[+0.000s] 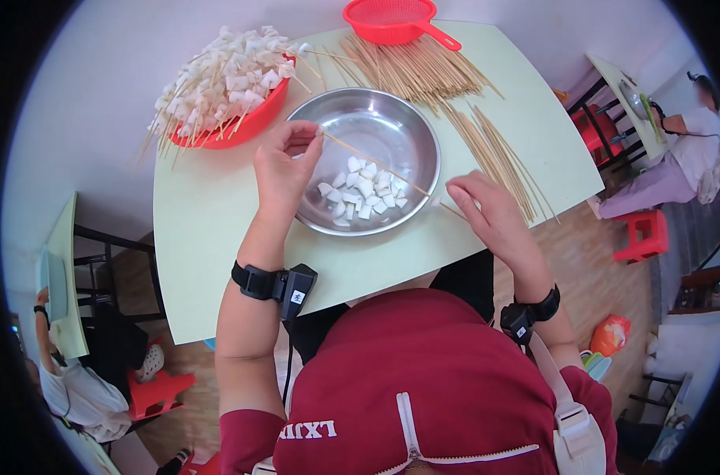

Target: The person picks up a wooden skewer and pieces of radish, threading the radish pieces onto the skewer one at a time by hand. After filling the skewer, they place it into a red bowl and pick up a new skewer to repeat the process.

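A thin wooden skewer (368, 157) slants across the steel bowl (433, 162). My left hand (285, 162), over the bowl's left rim, pinches its upper end between thumb and forefinger. At the lower end, just past the right rim, my right hand (494, 215) curls around the skewer, its fingers partly hidden. A small white piece (435, 202) sits on the skewer close to my right fingertips. Several cut white chunks (365, 187) lie in the lower half of the bowl.
Behind the bowl on the left, a red basin (253, 125) is heaped with loaded skewers (225, 79). Bare skewers (423, 67) spread at the back right, beside a red colander (388, 17). The pale table (217, 269) ends before me. People sit at tables on both sides.
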Action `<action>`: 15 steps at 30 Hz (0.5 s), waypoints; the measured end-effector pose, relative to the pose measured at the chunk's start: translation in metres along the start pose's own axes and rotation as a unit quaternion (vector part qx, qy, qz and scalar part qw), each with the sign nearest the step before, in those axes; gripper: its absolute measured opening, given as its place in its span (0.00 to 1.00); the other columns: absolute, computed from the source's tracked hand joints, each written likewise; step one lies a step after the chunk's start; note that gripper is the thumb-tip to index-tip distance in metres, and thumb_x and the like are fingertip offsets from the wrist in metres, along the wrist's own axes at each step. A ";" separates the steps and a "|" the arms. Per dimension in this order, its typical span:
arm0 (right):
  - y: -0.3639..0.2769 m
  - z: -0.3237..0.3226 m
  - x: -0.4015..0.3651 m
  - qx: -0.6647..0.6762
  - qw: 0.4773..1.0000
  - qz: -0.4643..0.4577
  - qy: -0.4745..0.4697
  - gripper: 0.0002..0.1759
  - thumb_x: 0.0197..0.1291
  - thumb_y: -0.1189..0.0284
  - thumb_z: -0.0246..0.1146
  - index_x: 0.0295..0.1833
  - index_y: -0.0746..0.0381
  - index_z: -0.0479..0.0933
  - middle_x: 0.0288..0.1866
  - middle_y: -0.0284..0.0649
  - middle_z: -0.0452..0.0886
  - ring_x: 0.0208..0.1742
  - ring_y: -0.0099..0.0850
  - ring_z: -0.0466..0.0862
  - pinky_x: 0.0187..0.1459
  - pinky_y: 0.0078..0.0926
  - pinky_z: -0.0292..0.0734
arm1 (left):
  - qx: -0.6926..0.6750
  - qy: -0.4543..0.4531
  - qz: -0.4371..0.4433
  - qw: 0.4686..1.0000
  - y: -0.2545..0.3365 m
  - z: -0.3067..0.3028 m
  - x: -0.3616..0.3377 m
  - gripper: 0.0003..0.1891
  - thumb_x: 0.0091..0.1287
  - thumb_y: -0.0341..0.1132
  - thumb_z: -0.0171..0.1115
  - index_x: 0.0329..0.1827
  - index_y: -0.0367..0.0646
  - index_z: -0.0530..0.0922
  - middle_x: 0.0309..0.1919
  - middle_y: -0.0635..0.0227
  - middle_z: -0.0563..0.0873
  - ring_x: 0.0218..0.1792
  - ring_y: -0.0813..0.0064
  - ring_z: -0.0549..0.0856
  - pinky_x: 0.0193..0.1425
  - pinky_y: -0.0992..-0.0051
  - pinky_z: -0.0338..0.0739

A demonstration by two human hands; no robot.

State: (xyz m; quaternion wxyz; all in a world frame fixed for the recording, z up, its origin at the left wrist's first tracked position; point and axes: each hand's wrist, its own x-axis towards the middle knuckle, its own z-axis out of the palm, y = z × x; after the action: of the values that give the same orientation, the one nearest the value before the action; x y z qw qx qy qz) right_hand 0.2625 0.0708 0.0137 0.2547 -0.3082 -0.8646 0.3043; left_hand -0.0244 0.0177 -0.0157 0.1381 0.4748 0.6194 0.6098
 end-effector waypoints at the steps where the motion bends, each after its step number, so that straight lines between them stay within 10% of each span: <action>1: -0.009 -0.002 0.004 -0.037 0.999 -0.008 0.027 0.10 0.64 0.69 0.57 0.43 0.64 0.78 0.32 0.43 0.77 0.34 0.39 0.79 0.36 0.31 0.73 | -0.002 -0.001 0.000 1.000 0.000 0.001 -0.001 0.07 0.56 0.23 0.65 0.39 0.34 0.80 0.33 0.64 0.85 0.34 0.77 0.85 0.42 0.79 0.80; 15: -0.028 0.088 0.076 -0.181 0.967 -0.108 0.141 0.09 0.52 0.74 0.61 0.39 0.62 0.71 0.33 0.41 0.76 0.36 0.38 0.79 0.36 0.34 0.75 | 0.050 -0.011 0.016 0.999 0.011 0.010 -0.009 0.09 0.58 0.25 0.65 0.40 0.32 0.79 0.34 0.64 0.85 0.35 0.77 0.85 0.43 0.79 0.80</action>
State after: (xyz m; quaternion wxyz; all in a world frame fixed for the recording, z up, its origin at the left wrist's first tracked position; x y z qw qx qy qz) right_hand 0.1453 0.0732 -0.0080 0.3449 -0.2933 -0.8891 0.0666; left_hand -0.0074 0.0147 -0.0116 0.1109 0.4979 0.6398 0.5748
